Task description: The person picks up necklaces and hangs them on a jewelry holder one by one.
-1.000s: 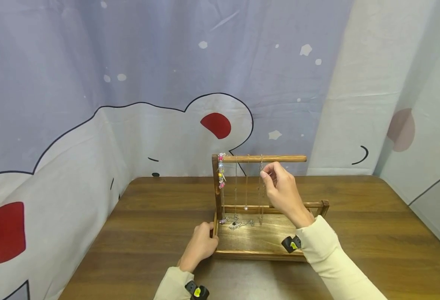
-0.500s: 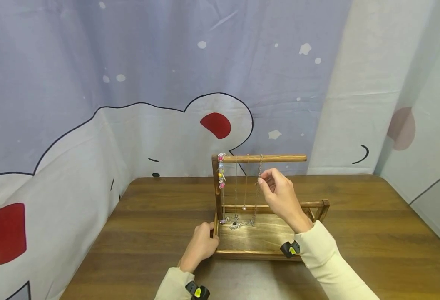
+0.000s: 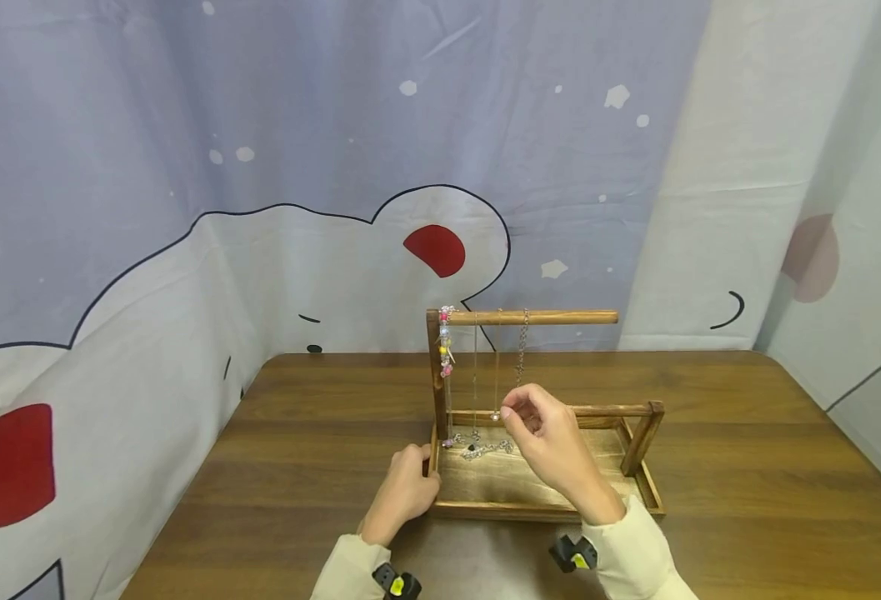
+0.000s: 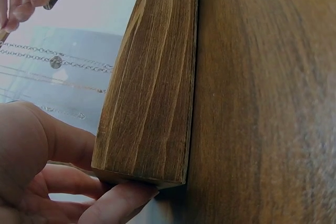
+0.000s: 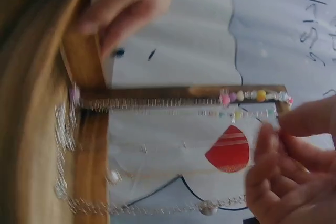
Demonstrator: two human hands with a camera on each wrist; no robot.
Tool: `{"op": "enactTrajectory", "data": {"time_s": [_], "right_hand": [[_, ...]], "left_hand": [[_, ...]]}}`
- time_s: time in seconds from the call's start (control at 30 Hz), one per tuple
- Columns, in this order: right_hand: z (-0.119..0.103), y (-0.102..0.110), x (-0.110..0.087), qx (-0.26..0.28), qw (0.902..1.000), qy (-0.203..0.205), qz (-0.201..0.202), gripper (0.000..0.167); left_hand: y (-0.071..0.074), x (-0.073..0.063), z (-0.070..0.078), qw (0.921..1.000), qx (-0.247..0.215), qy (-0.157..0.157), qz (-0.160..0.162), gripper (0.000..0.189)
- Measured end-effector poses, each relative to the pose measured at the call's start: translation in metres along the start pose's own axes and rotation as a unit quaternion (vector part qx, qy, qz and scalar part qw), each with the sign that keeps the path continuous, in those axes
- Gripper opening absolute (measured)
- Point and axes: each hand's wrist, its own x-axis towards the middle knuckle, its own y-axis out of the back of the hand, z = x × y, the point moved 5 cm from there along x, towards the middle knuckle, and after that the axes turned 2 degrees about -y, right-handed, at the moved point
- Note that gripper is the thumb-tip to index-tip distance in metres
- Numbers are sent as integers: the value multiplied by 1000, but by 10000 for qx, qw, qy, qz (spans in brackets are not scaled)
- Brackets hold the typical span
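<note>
A wooden jewelry stand with a tray base stands on the table, necklaces hanging from its upper bar. My left hand grips the left end wall of the tray; in the left wrist view its fingers curl at the corner of the brown wood. My right hand is bent in front of the lower part of a silver chain necklace, thumb and forefinger close together. In the left wrist view a small gap shows between that hand's fingers and the chain strands.
A colorful beaded strand hangs beside the upright post. Thinner necklaces hang between it and the silver chain, one with a small round pendant. A loose chain lies in the tray. Printed cloth stands behind the table.
My right hand has moved down along the silver chain, from just below the bar to near the tray. My left hand has kept its grip on the tray end.
</note>
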Motion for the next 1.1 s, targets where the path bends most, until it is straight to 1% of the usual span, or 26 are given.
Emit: {"op": "enactTrajectory", "data": {"time_s": [0.1, 0.13, 0.2, 0.27, 0.4, 0.5, 0.57, 0.63, 0.77, 0.87, 0.97, 1.03, 1.1], "right_hand": [[-1, -13, -7, 11, 9977, 40, -683, 9], [0, -17, -9, -86, 9959, 41, -900, 10], [3, -26, -14, -210, 9904, -60, -1366, 10], [10, -34, -18, -390, 9827, -202, -1799, 11], [31, -48, -27, -698, 9681, -481, -2357, 14], [44, -56, -33, -821, 9592, -647, -2627, 22], [51, -59, -35, -916, 9553, -739, -2713, 28], [57, -62, -37, -973, 9536, -803, -2735, 30], [67, -66, -40, -1087, 9552, -804, -2634, 31], [73, -69, -40, -1172, 9559, -828, -2564, 39], [77, -70, -39, -1270, 9566, -900, -2464, 46], [78, -71, -37, -1326, 9573, -927, -2397, 44], [80, -72, -36, -1339, 9583, -919, -2350, 38]], "left_hand": [[1, 0, -1, 10000, 15, -5, 23, 29], [2, 0, -1, 10000, 20, -1, 24, 28], [2, -1, -2, 10000, 19, 0, 20, 28], [2, -1, -2, 10000, 29, 14, 18, 27], [1, -1, -2, 10000, 24, 55, -37, 30], [0, -1, -1, 9999, -34, 112, -69, 35], [0, -1, 0, 9998, -46, 140, -96, 39], [-1, 0, 1, 9998, -77, 156, -105, 39], [-1, 0, 1, 9997, -76, 197, -95, 42], [-1, -1, 1, 9997, -81, 210, -87, 43], [-1, -1, 0, 9999, -54, 138, -66, 41], [0, -1, 0, 9999, -60, 117, -66, 38], [0, -1, 0, 9999, -76, 88, -47, 37]]}}
